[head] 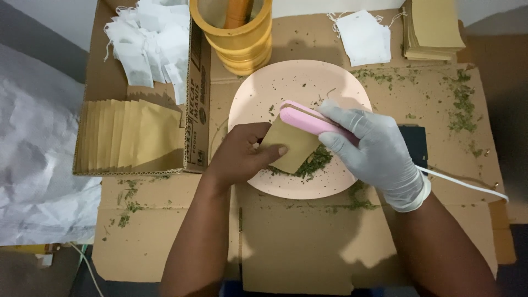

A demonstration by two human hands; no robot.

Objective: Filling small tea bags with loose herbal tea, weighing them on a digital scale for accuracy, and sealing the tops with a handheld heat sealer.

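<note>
My bare left hand [242,153] pinches a small brown paper pouch [290,147] over a pale pink plate [286,82]. In a white glove, my right hand [374,151] grips a pink hand-held sealer [305,116] whose jaws are clamped on the pouch's upper edge. A white cord [467,184] runs from the sealer off to the right. Green dried herb crumbs [313,162] lie on the plate just below the pouch.
An open cardboard box [192,110] at left holds a row of brown pouches [129,137] and white tea bags [148,41]. A yellow mortar with an orange pestle [236,30] stands behind the plate. More white bags [364,36] and stacked brown pouches [434,27] lie at back right. Herb crumbs [462,102] litter the cardboard.
</note>
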